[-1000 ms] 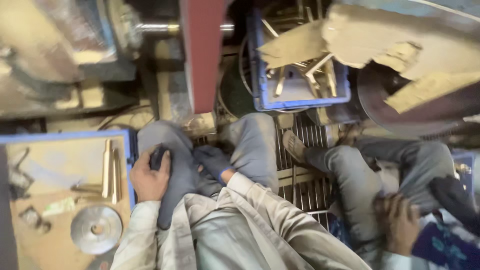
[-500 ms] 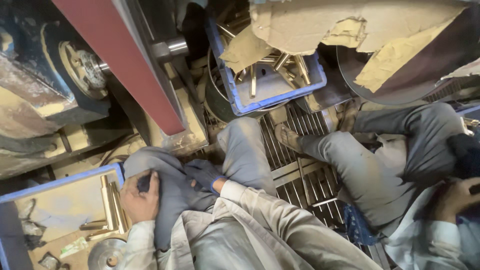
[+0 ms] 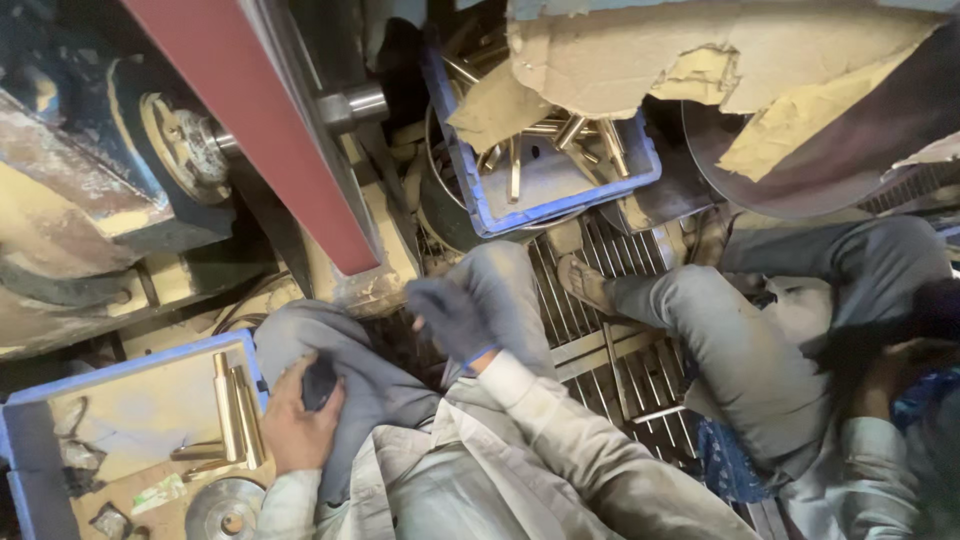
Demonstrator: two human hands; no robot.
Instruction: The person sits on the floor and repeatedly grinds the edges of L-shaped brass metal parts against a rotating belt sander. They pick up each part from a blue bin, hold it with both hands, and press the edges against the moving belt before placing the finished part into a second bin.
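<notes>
I see L hand (image 3: 295, 425) bare, fingers clenched round a small dark object (image 3: 320, 380) on my grey-trousered knee (image 3: 350, 370). R hand (image 3: 450, 318) gloved dark, fingers loosely released, holding nothing. Blue crate (image 3: 130, 365) w/ brass rods (image 3: 232, 405) just beside L hand; torn cardboard (image 3: 700, 60) up top.

Under you runs a metal floor grate (image 3: 600, 350), carrying a blue crate (image 3: 560, 190) of brass rods on its far end, with another blue tray (image 3: 120, 370) of brass pieces at your left.
</notes>
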